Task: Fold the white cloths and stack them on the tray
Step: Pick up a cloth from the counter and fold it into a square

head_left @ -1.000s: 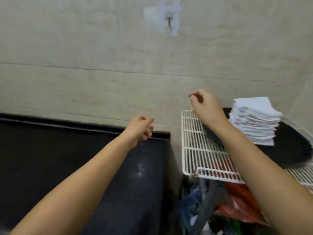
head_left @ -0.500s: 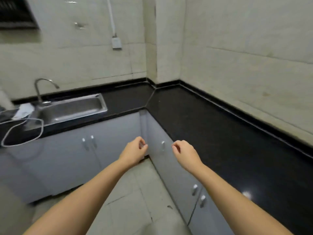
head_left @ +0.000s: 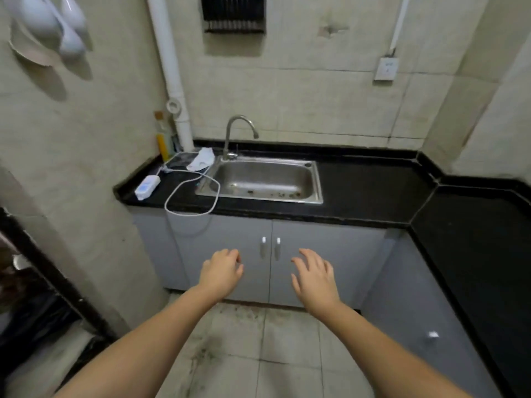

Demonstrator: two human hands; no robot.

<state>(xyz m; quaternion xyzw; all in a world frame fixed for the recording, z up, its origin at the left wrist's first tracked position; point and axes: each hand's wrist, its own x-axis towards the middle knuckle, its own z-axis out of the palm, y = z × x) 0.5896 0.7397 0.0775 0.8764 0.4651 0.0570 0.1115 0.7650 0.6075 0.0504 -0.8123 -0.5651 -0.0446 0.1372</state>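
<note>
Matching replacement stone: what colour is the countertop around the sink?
Black, glossy countertop, clearest in the head view beside the steel sink.

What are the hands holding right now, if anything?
Nothing. The left hand and right hand hover empty, fingers loose, in front of the cabinet doors.

A small home kitchen is showing here. A steel sink [head_left: 265,179] with a curved tap [head_left: 235,133] is sitting in a black L-shaped counter [head_left: 373,191] over grey cupboard doors [head_left: 316,254]; tiled walls and a tiled floor [head_left: 273,354] are surrounding it.
</note>
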